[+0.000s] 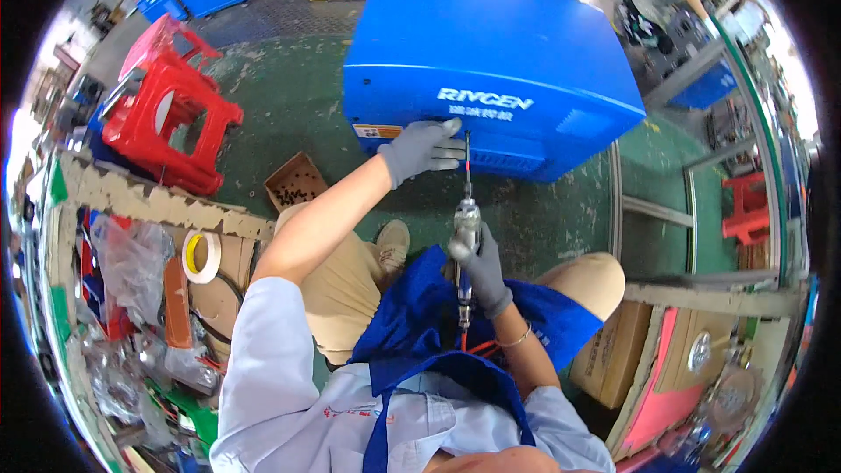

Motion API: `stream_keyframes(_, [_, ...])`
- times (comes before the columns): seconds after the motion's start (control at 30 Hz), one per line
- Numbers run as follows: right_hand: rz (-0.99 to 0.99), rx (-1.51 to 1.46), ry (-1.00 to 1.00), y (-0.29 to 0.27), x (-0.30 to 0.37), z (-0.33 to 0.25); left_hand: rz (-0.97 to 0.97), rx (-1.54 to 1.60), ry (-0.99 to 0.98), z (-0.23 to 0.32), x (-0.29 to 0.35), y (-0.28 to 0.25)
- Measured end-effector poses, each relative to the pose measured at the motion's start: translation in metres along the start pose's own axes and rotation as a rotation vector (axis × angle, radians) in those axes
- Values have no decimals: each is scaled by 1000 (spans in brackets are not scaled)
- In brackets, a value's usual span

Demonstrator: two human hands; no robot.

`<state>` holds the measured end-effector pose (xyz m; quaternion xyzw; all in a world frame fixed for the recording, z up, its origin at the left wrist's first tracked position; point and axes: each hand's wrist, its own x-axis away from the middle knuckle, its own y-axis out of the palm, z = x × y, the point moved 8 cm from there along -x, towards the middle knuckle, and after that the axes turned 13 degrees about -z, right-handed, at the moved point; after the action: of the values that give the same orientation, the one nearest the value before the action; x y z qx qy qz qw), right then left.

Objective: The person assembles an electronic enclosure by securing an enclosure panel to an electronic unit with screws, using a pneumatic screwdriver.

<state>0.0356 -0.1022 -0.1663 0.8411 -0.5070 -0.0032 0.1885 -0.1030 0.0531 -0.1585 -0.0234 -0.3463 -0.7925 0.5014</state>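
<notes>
Head view: grey-gloved right hand wrapped round silver driver, its thin rod pointing to twelve at front of blue box, maybe so push goes straight; left hand at eleven, half open, fingers right beside rod, touch unclear, perhaps to keep tip steady; red hose at six, likely out of way; small carton with little dark parts at ten, seemingly for easy reach; red stool farther out at ten

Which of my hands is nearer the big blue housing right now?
Left. Your left hand is at the front of the blue housing; your right hand is farther back, nearer your body, gripping the driver.
</notes>
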Motion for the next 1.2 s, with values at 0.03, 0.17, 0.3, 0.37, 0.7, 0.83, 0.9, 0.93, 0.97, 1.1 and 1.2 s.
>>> stream_keyframes(0.03, [-31, 7, -2, 4, -1, 3, 21, 2, 23, 7, 0, -2])
stream_keyframes(0.17, [-125, 69, 127, 41, -4, 0, 77, -13, 200, 37, 26, -21])
stream_keyframes(0.3, [-193, 309, -122, 69, -23, -25, 226, 38, 397, 61, 75, -72])
stream_keyframes(0.37, [-231, 384, -156, 80, -37, -37, 459, 170, 592, 73, 107, -100])
stream_keyframes(0.7, [-179, 304, -142, 100, -81, -53, 623, -436, 590, 107, 102, -114])
stream_keyframes(0.83, [-191, 258, -133, 100, -84, -49, 639, -491, 594, 106, 106, -108])
stream_keyframes(0.9, [-203, 245, -113, 106, -79, -53, 649, -520, 591, 103, 110, -110])
stream_keyframes(0.93, [-213, 232, -97, 109, -77, -54, 605, -516, 602, 102, 109, -110])
stream_keyframes(0.97, [-211, 232, -95, 107, -75, -52, 553, -513, 614, 103, 108, -107])
stream_keyframes(1.1, [-378, -293, 3, 115, -56, -38, 527, -560, 639, 96, 113, -92])
stream_keyframes(1.2, [-447, -1017, -4, 134, -45, -41, 463, -506, 611, 90, 109, -86])
